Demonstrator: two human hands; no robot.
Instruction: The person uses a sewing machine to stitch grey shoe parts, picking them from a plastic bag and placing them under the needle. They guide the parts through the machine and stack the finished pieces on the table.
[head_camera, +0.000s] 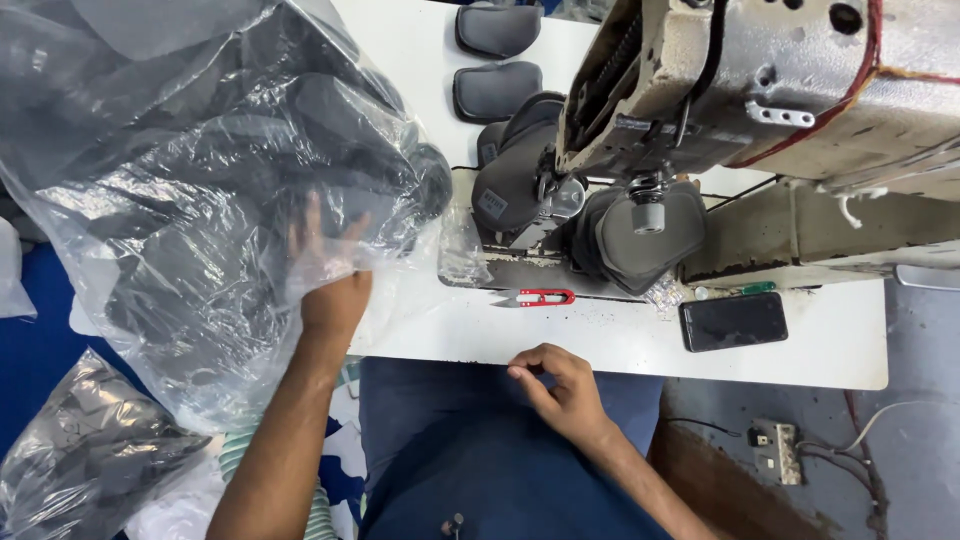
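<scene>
My left hand (330, 270) reaches into a large clear plastic bag (170, 200) full of dark grey padded fabric pieces; its fingers are spread under the plastic among the pieces. Whether it grips one I cannot tell. My right hand (560, 385) rests at the near edge of the white sewing table (600, 340), fingers loosely curled, holding nothing. Red-handled thread snips (535, 297) lie on the table just beyond it.
An old beige sewing machine (760, 90) fills the upper right, with grey padded pieces (640, 235) under and beside its needle and two more (497, 92) further back. A black phone (733, 321) lies on the right. Another filled plastic bag (80, 450) sits lower left.
</scene>
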